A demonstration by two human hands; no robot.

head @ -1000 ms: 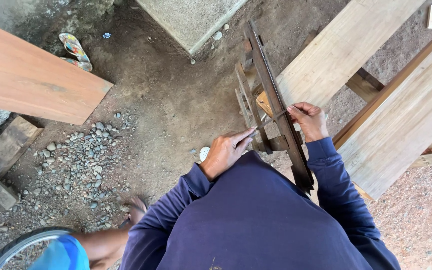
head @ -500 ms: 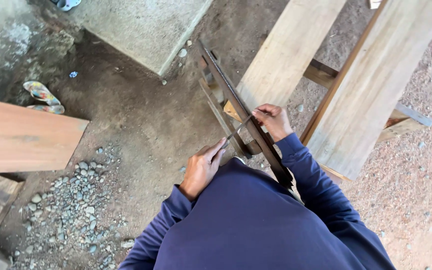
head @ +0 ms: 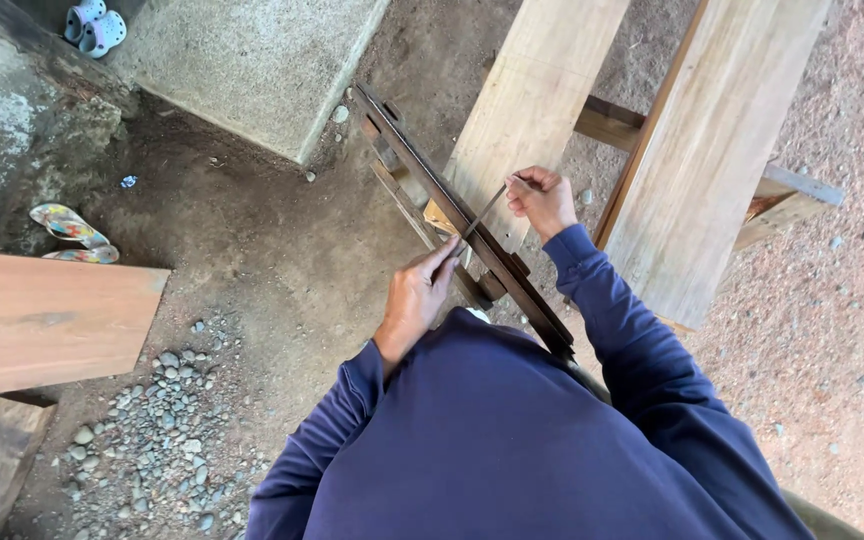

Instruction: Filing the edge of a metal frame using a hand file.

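Observation:
A long dark saw blade (head: pixel 452 215) lies clamped edge-up in a narrow wooden frame (head: pixel 404 196) that runs from my chest toward the far left. A thin metal file (head: pixel 484 212) crosses the blade. My right hand (head: pixel 542 200) is closed on the file's far end, over a pale plank. My left hand (head: pixel 420 296) pinches the file's near tip on the left side of the blade. Both arms wear dark blue sleeves.
Two pale wooden planks (head: pixel 532 100) (head: pixel 712 150) rest on a crosspiece at the right. A reddish board (head: pixel 42 320) juts in from the left. A concrete slab (head: pixel 242 60), sandals (head: pixel 72 228), shoes (head: pixel 92 25) and loose pebbles (head: pixel 152 420) lie on the dirt ground.
The view has shifted, so the blade and planks sit lower and more central. My right hand has moved outward along the file's stroke, away from the blade; my left hand stays at the tip.

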